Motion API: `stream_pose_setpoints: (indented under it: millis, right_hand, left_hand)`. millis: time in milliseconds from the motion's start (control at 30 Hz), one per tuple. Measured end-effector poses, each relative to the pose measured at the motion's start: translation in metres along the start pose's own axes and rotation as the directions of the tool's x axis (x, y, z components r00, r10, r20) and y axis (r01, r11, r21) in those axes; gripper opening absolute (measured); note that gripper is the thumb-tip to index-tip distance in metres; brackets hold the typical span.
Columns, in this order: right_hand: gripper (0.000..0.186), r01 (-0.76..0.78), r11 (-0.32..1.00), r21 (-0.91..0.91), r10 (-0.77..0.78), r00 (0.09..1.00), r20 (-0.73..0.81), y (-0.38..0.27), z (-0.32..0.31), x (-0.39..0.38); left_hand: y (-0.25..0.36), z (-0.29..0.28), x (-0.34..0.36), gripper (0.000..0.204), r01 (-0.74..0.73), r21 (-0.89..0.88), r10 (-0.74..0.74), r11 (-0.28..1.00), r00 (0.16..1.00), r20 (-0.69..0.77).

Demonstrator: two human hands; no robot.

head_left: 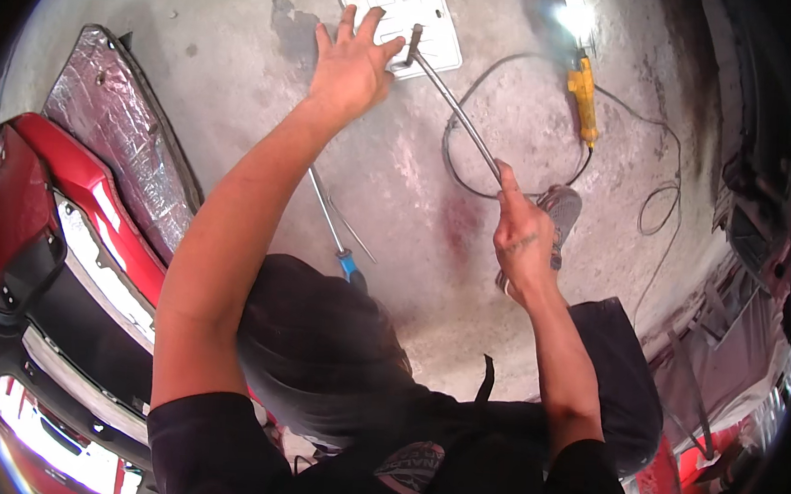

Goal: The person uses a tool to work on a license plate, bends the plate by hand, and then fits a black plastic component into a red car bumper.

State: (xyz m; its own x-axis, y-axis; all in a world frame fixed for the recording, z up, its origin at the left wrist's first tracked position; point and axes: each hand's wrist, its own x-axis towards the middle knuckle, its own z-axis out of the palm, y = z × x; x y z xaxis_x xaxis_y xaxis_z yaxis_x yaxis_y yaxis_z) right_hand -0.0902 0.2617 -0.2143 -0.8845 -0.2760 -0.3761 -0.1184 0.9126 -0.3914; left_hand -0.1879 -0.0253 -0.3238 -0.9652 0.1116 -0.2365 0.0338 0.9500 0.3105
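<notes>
steadying the white plate with our left hand, we keep its fingers spread open and pressed down at the plate's near left side, the thumb close to the hammer head. the right hand is closed around the hammer, its forefinger lying along the metal shaft. the plate lies on the concrete floor at the far side of us, its top cut off by the view; the hammer's dark head is over its near edge, though we cannot tell whether it touches or hovers.

as we judge it, the setting-up is done: plate placed, hand braced, tool on the spot. the work on the plate itself seems partway at most, since both hands are engaged there and nothing has been put aside as finished. lines and small shapes show on its face, but we cannot tell whether any come from hammering, nor how many blows are left.

the blue-handled screwdriver lies unheld near our knee, and the yellow work lamp shines off to the right.
</notes>
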Motion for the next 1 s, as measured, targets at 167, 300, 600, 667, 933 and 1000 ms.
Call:
stream_pose_setpoints:
  millis: [167, 300, 600, 667, 933, 1000]
  right_hand:
    - [0.059, 0.023, 0.996, 0.092, -0.018, 0.998, -0.055, -0.009, -0.010, -0.005]
    - [0.055, -0.023, 1.000, -0.014, 0.023, 1.000, 0.006, -0.003, -0.004, -0.003]
    - [0.064, 0.036, 0.993, 0.112, -0.016, 0.985, -0.169, 0.007, -0.015, -0.007]
    - [0.065, 0.070, 0.989, 0.128, -0.048, 0.985, -0.167, 0.009, -0.011, -0.010]
    - [0.056, 0.101, 0.984, 0.144, -0.075, 0.981, -0.179, 0.041, 0.038, -0.001]
    - [0.056, 0.084, 0.980, 0.179, -0.053, 0.984, -0.169, 0.041, 0.039, -0.001]
  left_hand:
    - [-0.004, 0.001, -0.002, 0.047, 0.018, 0.008, -0.017, 1.000, 0.999, -0.035]
    - [0.001, -0.003, 0.000, 0.049, 0.023, 0.001, -0.023, 1.000, 1.000, 0.021]
    - [0.001, -0.001, -0.002, 0.052, 0.026, 0.014, -0.026, 1.000, 1.000, 0.013]
    - [-0.001, -0.001, -0.002, 0.052, 0.032, 0.025, -0.032, 0.999, 0.999, 0.018]
    - [0.001, -0.002, 0.001, 0.056, -0.016, 0.004, 0.016, 1.000, 1.000, 0.021]
    - [-0.001, 0.002, -0.003, 0.056, -0.009, 0.010, 0.009, 1.000, 1.000, 0.030]
